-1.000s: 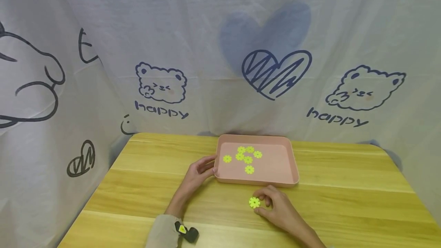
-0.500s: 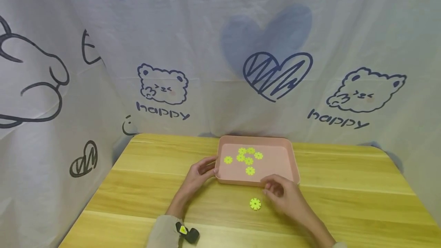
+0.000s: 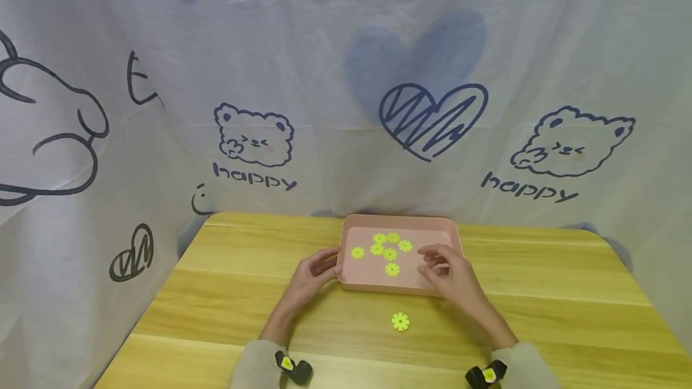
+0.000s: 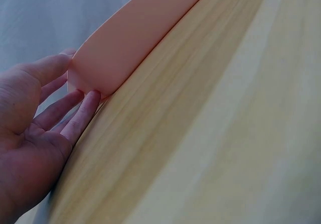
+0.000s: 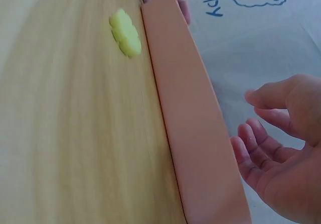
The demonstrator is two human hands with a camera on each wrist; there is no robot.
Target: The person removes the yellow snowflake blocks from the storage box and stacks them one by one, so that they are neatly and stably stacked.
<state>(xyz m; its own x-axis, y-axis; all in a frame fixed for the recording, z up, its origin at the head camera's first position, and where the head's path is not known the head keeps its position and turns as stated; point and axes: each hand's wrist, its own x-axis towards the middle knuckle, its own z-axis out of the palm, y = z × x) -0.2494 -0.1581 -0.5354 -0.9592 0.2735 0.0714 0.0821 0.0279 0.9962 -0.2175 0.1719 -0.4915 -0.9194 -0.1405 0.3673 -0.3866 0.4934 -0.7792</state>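
We list one pink tray [image 3: 389, 287], seven yellow notched discs [image 3: 390, 254] inside, eighth disc [image 3: 400, 325] on wooden table [image 3: 216, 293] in front, left hand [image 3: 310, 273] relaxed, touching tray's left side, right hand [image 3: 453, 273] above, thumb and fingers apart.

Yellow disc [image 3: 400, 322] let go
The right hand [image 3: 452, 276] has moved farther away, over the pink tray [image 3: 378, 287], right side.
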